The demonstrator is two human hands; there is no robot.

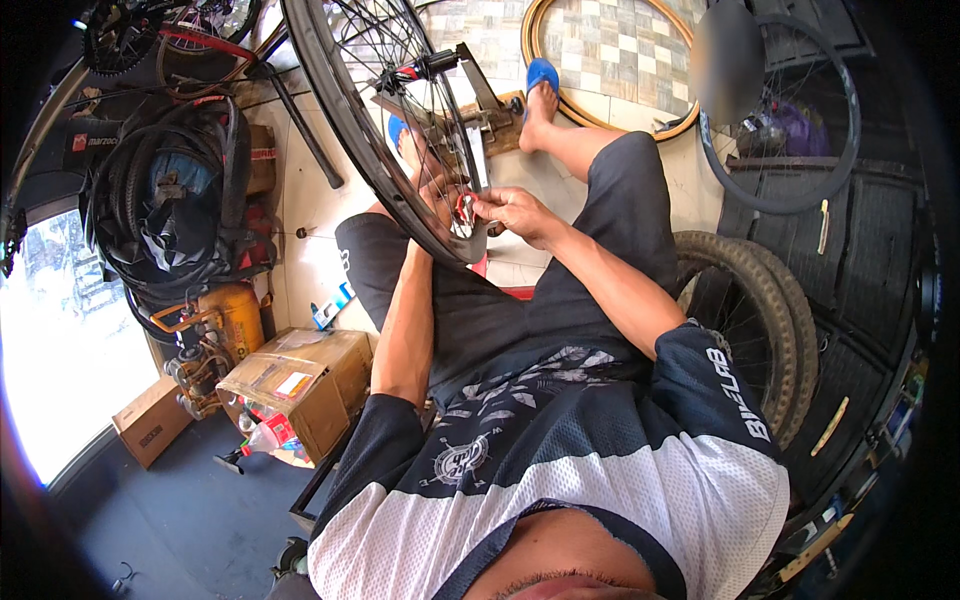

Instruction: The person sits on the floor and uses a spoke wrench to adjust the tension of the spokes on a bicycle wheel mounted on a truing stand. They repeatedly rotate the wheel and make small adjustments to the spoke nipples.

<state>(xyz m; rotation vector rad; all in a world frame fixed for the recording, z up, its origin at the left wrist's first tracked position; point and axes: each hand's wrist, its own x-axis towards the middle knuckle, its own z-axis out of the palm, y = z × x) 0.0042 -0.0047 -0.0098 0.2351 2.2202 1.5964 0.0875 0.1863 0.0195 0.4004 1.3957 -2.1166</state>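
Pinching a small red tool (465, 207) in my right hand (518, 216) by the bicycle wheel (362, 150) in front of me, I cannot tell how closed my partly hidden left hand (436, 194) is.

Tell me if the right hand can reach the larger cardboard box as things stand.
Probably not directly: the right hand is at the wheel, and the left forearm lies between it and the larger box.

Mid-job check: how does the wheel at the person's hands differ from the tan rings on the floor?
The wheel is mostly black, the rings mostly tan. The wheel has spokes; the rings show none. The wheel stands on edge, while the rings lie on the floor. Both are round.
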